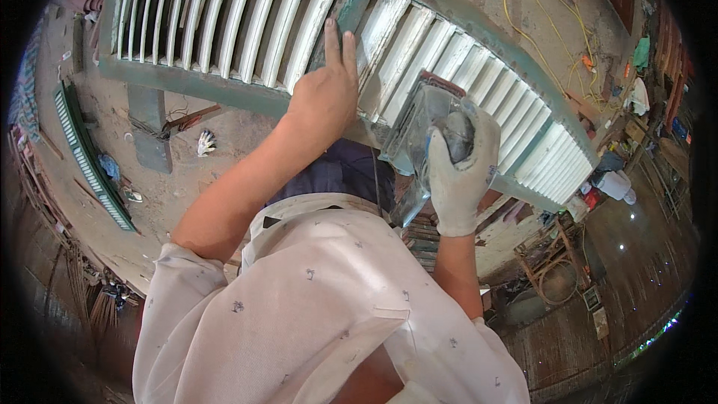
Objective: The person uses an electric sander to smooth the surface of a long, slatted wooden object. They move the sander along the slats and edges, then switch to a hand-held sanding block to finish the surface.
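Observation:
A louvered shutter (254,93) with a worn green frame and white slats lies across the space ahead of me. My left hand (325,93) is bare, with two fingers stretched flat on the shutter's middle rail. On the right, my right hand (464,168) wears a pale work glove and is closed round the dark body of a power sander (425,121). The sander rests over the slats just right of the middle rail. Its underside is hidden, and something clear and plastic-like hangs about its near side.
A second green shutter (90,153) stands on the ground at the left. A loose glove (206,143) lies near a grey block (152,135). Yellow cable (535,37) trails over the floor at upper right. Timber and clutter (621,179) line the right side.

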The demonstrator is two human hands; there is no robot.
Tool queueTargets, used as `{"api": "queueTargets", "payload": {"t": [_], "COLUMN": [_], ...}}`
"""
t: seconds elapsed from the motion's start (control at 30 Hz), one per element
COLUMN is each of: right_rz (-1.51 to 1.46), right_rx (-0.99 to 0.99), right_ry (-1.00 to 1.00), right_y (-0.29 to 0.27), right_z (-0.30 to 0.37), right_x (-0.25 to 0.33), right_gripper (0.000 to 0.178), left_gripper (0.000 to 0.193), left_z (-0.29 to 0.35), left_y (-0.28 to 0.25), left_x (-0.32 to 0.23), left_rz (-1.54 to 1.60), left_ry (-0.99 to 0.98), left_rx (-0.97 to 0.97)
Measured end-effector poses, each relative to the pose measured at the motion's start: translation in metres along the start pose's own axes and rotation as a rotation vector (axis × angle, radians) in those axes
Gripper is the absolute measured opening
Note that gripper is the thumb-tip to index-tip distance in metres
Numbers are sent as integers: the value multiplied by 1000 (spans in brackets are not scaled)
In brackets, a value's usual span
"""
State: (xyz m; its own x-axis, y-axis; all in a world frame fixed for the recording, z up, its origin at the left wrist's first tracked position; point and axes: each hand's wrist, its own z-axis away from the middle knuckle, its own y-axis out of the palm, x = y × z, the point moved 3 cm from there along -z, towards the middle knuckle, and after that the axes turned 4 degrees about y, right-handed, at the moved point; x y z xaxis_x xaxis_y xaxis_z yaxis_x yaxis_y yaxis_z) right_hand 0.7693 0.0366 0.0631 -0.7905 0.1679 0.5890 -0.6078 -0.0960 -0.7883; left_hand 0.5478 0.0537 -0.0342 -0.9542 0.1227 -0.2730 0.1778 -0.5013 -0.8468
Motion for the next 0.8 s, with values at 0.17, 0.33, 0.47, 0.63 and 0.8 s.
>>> {"api": "queueTargets", "payload": {"t": [0.17,0.33,0.47,0.63,0.8], "right_rz": [-383,-469,-630,-400,-253], "right_rx": [129,146,141,109,227], "right_ry": [172,206,229,-88,-150], "right_y": [1,0,4,36,92], "right_z": [12,0,-24,-50,-107], "right_x": [-17,-21,0,85,106], "right_gripper": [60,61,57,50,47], "left_gripper": [67,44,55,50,26], "left_z": [45,98,118,100,60], "left_y": [-7,-7,12,6,12], "left_x": [-12,-44,-76,-68,-50], "left_rz": [111,670,1011,1428,1607], "left_ry": [-43,33,68,-159,-269], "left_rx": [45,456,381,-144,-128]}}
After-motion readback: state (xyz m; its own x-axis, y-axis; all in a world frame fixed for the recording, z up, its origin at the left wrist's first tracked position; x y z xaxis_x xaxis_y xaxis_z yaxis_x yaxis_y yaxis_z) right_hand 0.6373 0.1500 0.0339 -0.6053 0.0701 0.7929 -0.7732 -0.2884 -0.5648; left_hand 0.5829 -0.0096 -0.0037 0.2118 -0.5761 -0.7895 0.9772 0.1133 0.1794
